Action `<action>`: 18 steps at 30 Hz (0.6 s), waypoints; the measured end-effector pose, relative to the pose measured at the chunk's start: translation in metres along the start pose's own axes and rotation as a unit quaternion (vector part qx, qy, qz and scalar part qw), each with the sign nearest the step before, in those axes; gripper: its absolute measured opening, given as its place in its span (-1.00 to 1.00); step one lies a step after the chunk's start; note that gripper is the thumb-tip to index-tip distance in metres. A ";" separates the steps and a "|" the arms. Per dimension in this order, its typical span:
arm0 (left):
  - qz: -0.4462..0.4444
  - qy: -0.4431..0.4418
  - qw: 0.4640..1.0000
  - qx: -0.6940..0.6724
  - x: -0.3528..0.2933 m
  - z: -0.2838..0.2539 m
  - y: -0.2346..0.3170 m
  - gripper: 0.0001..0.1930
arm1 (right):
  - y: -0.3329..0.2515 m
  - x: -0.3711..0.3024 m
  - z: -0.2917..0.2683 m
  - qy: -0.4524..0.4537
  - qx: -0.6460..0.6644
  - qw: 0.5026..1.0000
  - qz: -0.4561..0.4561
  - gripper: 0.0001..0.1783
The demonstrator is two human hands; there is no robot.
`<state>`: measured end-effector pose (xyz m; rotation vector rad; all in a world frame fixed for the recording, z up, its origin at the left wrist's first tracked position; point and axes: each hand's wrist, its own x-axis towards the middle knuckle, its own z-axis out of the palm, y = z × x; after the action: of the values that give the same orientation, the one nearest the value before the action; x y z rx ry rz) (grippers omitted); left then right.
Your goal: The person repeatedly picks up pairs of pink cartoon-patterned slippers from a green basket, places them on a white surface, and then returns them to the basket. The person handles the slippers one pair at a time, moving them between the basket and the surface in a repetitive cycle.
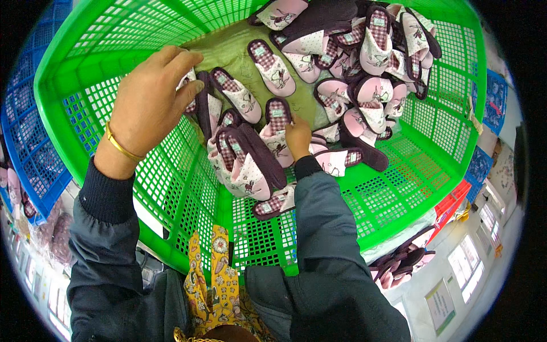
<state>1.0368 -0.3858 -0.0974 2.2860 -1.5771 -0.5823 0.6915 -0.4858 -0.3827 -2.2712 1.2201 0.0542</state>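
My right hand point(298, 138) is closed on the side edge of a pink-and-white slipper point(277, 117) with a checked insole and dark trim. Over the basket's left wall, my left hand point(149, 90) is open, its thumb apart from its bent fingers. Just beyond those fingertips lies another slipper point(188, 85), partly hidden by the hand. Between my hands rest a single slipper point(236, 94) and, nearer me, a bunched group of slippers point(245, 168). Farther out, one slipper point(272, 67) lies toe toward me. Its fellows form a jumbled heap point(364, 91) at the right.
The large green plastic basket point(165, 185) surrounds the slippers. A yellowish-green sheet point(228, 54) covers part of its bottom. Blue crates point(28, 122) stand outside at the left. More dark slippers point(401, 256) and a red crate point(447, 205) are outside at the right.
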 end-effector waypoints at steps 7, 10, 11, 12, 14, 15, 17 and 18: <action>0.012 -0.005 1.000 -0.004 0.000 0.002 -0.001 -0.68 | -0.021 0.124 -0.069 0.000 -0.092 0.996 0.018 -0.60; 0.012 -0.013 1.000 0.000 0.004 0.001 0.001 -0.68 | 0.013 0.164 -0.068 0.152 -0.082 0.978 -0.120 -0.59; 0.012 -0.013 1.000 0.003 0.004 0.001 0.001 -0.67 | 0.015 0.165 -0.066 0.160 -0.099 0.976 -0.113 -0.60; 0.006 -0.015 1.000 0.009 0.002 0.000 0.001 -0.67 | 0.002 0.163 -0.065 0.165 -0.113 0.974 -0.108 -0.61; 0.002 -0.013 1.000 0.009 0.001 -0.001 0.001 -0.67 | -0.007 0.157 -0.060 0.151 -0.126 0.973 -0.123 -0.62; 0.004 -0.011 1.000 0.003 0.002 -0.001 0.002 -0.67 | -0.003 0.151 -0.054 0.132 -0.125 0.973 -0.140 -0.63; 0.003 -0.012 1.000 -0.003 0.002 -0.001 0.003 -0.67 | -0.001 0.136 -0.043 0.075 -0.123 0.974 -0.173 -0.70; 0.001 -0.016 1.000 -0.003 0.002 0.000 0.003 -0.66 | -0.006 0.133 -0.039 0.014 -0.123 0.974 -0.190 -0.69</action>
<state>1.0350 -0.3890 -0.0958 2.2825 -1.5900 -0.6256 0.7651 -0.6030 -0.3850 -2.6927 0.8086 0.0316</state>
